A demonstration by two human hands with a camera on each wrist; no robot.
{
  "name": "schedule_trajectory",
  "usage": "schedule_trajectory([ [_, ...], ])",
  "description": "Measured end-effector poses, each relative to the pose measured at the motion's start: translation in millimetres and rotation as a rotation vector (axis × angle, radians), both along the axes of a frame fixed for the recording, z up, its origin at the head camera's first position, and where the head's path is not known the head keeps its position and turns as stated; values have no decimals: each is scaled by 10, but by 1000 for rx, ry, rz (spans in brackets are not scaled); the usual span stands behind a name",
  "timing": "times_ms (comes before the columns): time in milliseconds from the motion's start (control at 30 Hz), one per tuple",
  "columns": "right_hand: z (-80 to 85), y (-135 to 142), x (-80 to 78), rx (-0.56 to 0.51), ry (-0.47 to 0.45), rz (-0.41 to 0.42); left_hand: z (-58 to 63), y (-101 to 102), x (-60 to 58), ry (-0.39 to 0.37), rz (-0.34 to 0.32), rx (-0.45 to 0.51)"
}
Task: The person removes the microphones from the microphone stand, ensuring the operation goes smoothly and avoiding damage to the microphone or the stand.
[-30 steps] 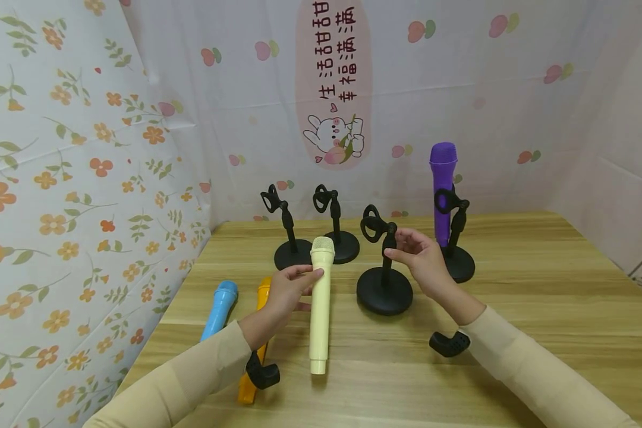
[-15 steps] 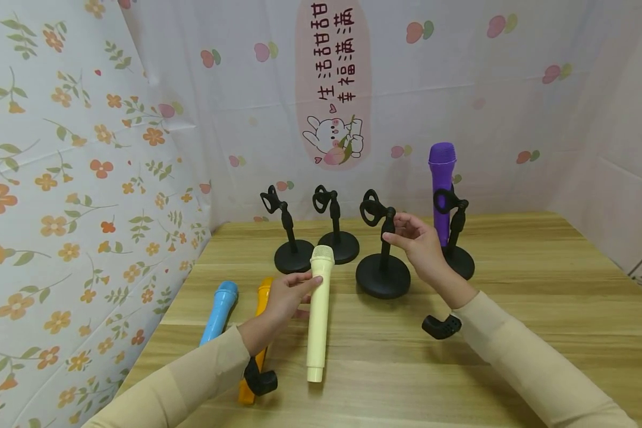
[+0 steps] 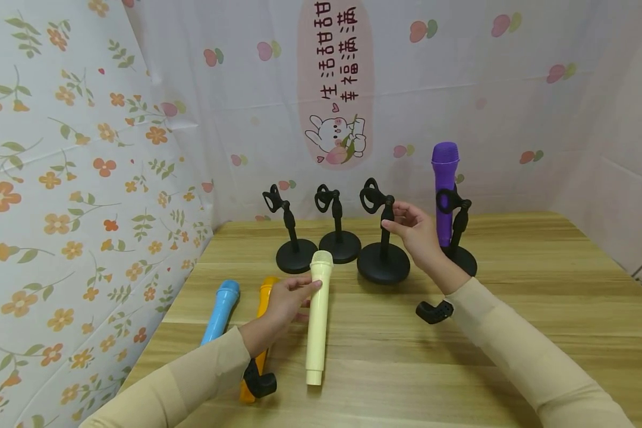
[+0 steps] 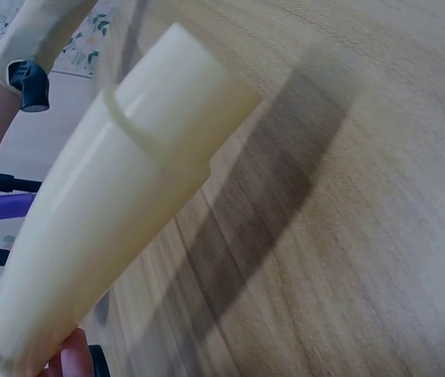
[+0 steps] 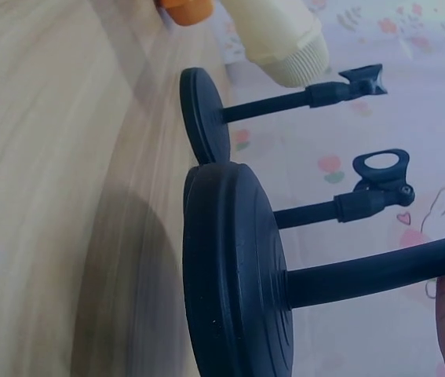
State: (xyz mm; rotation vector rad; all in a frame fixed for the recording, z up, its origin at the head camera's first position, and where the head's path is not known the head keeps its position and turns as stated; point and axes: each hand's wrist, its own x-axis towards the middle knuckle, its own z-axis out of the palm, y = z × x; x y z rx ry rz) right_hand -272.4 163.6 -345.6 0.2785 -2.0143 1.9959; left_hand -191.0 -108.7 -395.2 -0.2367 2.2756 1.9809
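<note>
My left thumb and fingers pinch the cream microphone [image 3: 317,330], with the orange microphone [image 3: 265,295] left of them; my right hand [image 3: 416,236] grips a black stand [image 3: 384,246], the purple microphone [image 3: 445,175] just right of those fingers.

The right grip [image 3: 416,232] is carrying a black stand [image 3: 383,264] toward the tabletop's [image 3: 540,267] far edge; the left grip [image 3: 290,299] is drawing the cream microphone [image 3: 318,321] slightly toward the near edge.
</note>
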Motion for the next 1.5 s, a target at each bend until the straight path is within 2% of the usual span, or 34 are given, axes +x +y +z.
schedule_trajectory([
  [333, 35, 7, -133, 29, -29, -41, -45, 3, 19, -1, 42, -52],
  [733, -9, -3, -321, -22, -35, -60, -101, 8, 54, -11, 27, -102],
  [1067, -59, -56, -456, -34, -19, -137, -151, 8, 88, 2, 1, -84],
  [1500, -110, -44, -563, -35, -19, -194, -175, -6, 103, 10, 20, -104],
])
